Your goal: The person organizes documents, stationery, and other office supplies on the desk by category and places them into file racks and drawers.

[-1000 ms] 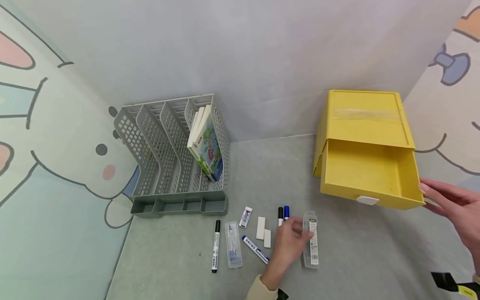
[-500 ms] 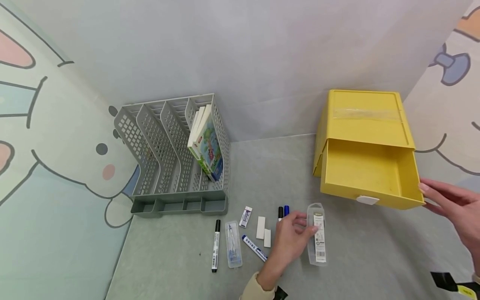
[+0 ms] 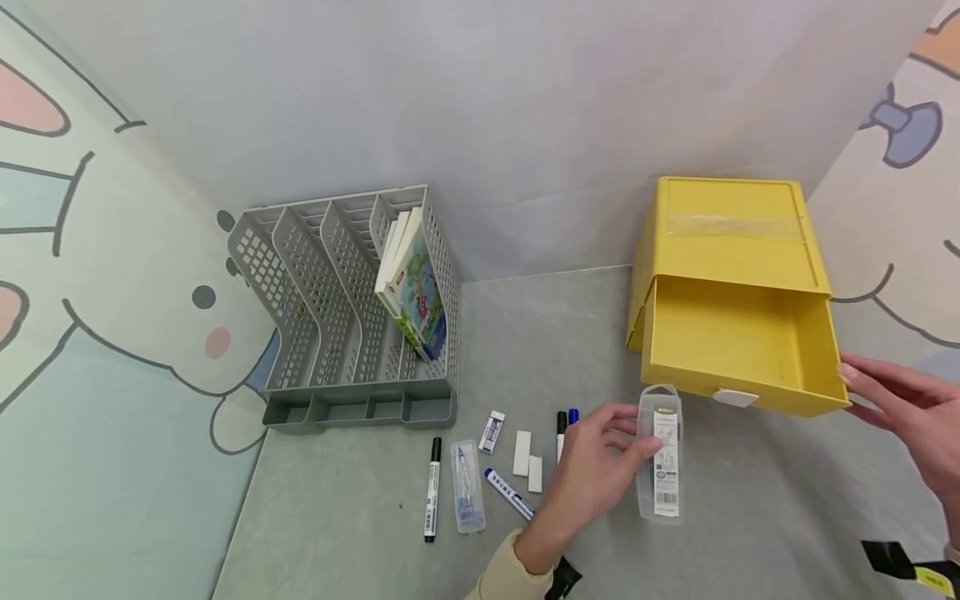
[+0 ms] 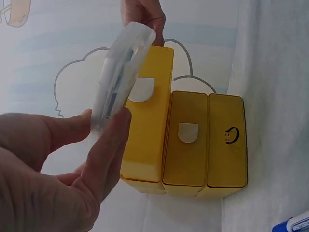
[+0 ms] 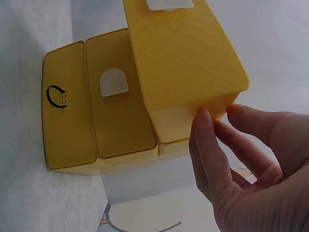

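Observation:
In the head view my left hand (image 3: 592,462) pinches a clear plastic case (image 3: 647,492) with a white printed label, thumb on one face and fingers on the other. The case is held off the table, just in front of the yellow drawer (image 3: 727,333). In the left wrist view the case (image 4: 118,72) is seen edge-on, with dark slim contents showing through. That top drawer stands pulled out of its yellow cabinet (image 3: 738,233), with bare inside. My right hand (image 5: 260,164) holds the drawer's right side near the front corner with thumb and fingertips.
On the table lie a black marker (image 3: 432,492), a clear compass case (image 3: 468,487), erasers (image 3: 522,454) and a blue marker (image 3: 510,493). Two more markers (image 3: 562,429) lie partly behind the left hand. A grey file rack (image 3: 360,300) with books (image 3: 412,287) stands at left.
My left hand has lifted the clear case and carried it right and away from me, toward the drawer front. The right hand and the drawer have stayed put.

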`<state>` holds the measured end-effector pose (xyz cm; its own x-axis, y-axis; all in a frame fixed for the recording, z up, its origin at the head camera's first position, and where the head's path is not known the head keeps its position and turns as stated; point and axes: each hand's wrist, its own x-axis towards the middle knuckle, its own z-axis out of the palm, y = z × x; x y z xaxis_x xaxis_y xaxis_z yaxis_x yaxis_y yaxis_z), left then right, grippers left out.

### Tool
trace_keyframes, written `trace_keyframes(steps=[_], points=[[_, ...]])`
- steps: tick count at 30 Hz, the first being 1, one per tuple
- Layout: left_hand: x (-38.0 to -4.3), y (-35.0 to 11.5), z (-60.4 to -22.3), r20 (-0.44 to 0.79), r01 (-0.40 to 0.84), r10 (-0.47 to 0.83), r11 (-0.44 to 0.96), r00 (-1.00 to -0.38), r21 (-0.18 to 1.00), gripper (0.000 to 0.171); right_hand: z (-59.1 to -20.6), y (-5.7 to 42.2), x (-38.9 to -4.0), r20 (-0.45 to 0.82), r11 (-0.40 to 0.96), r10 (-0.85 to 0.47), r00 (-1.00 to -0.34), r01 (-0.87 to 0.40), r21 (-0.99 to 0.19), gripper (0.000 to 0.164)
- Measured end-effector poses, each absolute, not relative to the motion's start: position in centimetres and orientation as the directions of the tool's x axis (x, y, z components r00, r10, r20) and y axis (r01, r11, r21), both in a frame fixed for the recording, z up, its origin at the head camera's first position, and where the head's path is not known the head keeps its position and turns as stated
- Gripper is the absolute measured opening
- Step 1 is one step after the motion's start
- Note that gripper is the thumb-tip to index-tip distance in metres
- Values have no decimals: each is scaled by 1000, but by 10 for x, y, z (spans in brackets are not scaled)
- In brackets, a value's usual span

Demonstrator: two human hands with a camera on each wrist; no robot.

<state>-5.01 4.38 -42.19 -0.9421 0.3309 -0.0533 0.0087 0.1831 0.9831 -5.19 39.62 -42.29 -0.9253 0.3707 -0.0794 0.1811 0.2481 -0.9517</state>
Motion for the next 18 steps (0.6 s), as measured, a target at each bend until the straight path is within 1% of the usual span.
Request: trace_keyframes(steps=[9, 16, 18], points=[[-65, 56, -398, -18, 66, 336, 237, -942, 969, 32, -424, 396, -53, -88, 262, 365, -927, 193, -946, 33], [-80, 67, -387, 25, 116, 345, 247, -938, 962, 44, -426, 398, -53, -77, 258, 347, -935, 173, -950, 33], [-84, 70, -384, 39, 132, 353, 243, -935, 961, 44, -426, 398, -53, -64, 256, 342, -938, 159, -954, 33]])
